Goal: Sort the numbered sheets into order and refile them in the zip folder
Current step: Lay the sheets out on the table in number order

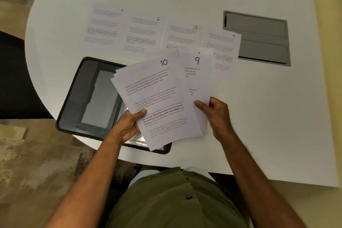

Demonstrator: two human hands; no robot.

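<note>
While four white printed sheets numbered 1 to 4 (161, 33) lie in a row on the white rounded bench (259, 107), long sides pointing away, the left hand (129, 126) grips a fanned paper stack topped by sheet 10 (157, 98). The right hand (216, 114) pinches sheet 9 (198, 77) above the open grey zip folder (88, 98), near a grey recessed panel (257, 37).

A person in a green shirt (177, 200) sorts numbered sheets at a white bench (268, 116). The left hand (129, 126) grips a fanned stack topped by sheet 10 (157, 98); the right hand (218, 114) pinches sheet 9 (199, 76) just beside it at 3 o'clock. Sheets 1 (103, 24), 2 (142, 33), 3 (182, 35) and 4 (224, 48) lie in a row toward 12 o'clock. The open zip folder (88, 98) rests at 9 o'clock, a grey hatch (259, 37) at 2 o'clock.
</note>
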